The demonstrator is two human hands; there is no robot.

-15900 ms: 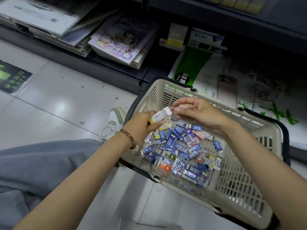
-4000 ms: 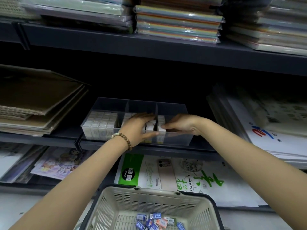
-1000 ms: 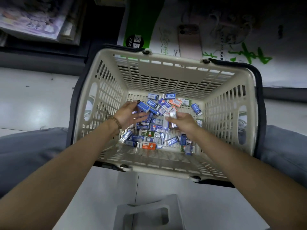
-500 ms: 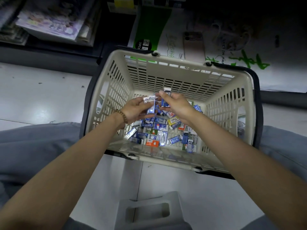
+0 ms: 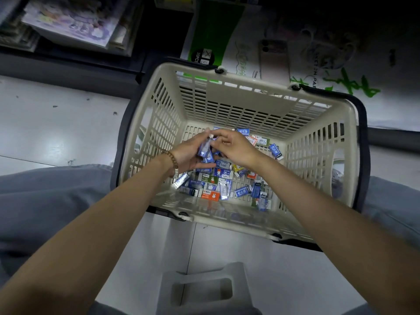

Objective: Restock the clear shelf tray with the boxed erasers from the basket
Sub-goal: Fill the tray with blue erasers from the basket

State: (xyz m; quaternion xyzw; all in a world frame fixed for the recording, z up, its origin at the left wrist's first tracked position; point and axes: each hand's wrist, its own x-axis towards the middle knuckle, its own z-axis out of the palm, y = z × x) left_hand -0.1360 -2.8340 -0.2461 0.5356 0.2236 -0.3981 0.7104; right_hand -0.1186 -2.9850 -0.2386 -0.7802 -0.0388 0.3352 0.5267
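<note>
Held erasers: a few blue boxed erasers (image 5: 205, 152) stacked in the left palm, above the basket floor.
Left hand (image 5: 189, 155): cupped, fingers curled under the held erasers.
Right hand (image 5: 235, 147): thumb and forefinger pinch the stack's upper end.
Loose erasers (image 5: 223, 178): scattered on the basket floor below both hands.
Basket (image 5: 227, 92): cream, slatted, on the floor between the knees.
Stool (image 5: 202, 289): grey, nearer the body.

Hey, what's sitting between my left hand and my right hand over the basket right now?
A few blue boxed erasers: the left hand grips them and the right hand pinches the top one. The head view shows it.
</note>
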